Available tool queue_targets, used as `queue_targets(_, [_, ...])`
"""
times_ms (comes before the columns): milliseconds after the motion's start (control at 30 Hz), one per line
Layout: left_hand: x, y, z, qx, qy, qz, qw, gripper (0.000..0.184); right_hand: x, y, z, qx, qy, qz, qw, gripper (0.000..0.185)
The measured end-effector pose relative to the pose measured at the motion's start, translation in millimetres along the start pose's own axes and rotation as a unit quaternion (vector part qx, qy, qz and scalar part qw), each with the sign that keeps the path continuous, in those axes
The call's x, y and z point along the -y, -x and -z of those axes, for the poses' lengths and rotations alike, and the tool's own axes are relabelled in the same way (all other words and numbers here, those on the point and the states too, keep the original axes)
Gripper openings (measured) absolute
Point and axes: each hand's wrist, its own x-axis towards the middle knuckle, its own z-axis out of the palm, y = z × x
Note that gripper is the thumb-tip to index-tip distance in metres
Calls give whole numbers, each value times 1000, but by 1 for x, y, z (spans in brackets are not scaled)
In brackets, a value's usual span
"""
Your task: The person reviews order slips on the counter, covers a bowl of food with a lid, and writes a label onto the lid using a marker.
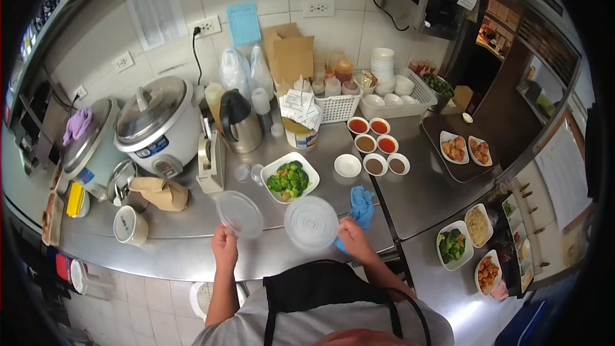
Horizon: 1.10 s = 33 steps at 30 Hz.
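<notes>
My left hand (224, 243) is closed on the edge of a clear round plastic lid (240, 214), held tilted over the front of the steel counter. Closed at the rim of a round translucent plastic container (311, 223) is my right hand (351, 236); rings show on the container's base, and I see no food in it. Just beyond both stands a white square bowl (314, 182) of broccoli (287, 180). A crumpled blue cloth (362, 208) lies beside my right hand, partly behind it.
Sauce bowls (366, 143) and a white bowl (348, 166) stand right of the broccoli. Rice cookers (157, 128), a steel jug (241, 122) and a paper bag (160, 193) are left. A tray (442, 160) and filled dishes (455, 245) sit right.
</notes>
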Motion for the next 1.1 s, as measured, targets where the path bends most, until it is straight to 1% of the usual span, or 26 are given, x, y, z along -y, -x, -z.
queue_targets(33, [-1,1,-3,6,26,2,1000,15,1,-1,-3,3,4,44,999,9])
queue_targets(133, [-2,-1,-5,15,83,28,996,13,4,1,-2,65,-60,-54,995,9])
queue_targets(233, [-3,0,-5,17,113,53,992,12,8,-1,2,46,-121,-123,984,10])
queue_targets(400, [-5,-1,-2,8,132,60,989,12,14,-2,6,27,-166,-132,977,13])
queue_targets(533, [-12,-5,-1,-6,157,32,987,13,19,1,5,20,-188,-153,970,15])
queue_targets(633, [-13,-6,-2,-10,172,28,985,13,7,7,4,18,-165,-146,975,15])
queue_targets(900, [-5,-6,-7,-13,198,61,978,11,17,14,6,9,-163,-170,972,14])
queue_targets(1000, [7,-10,-6,-28,207,102,973,10,9,18,5,2,-168,-175,970,14])
queue_targets(1100, [18,-13,-6,-52,245,177,952,8,12,18,4,-2,-169,-178,969,13])
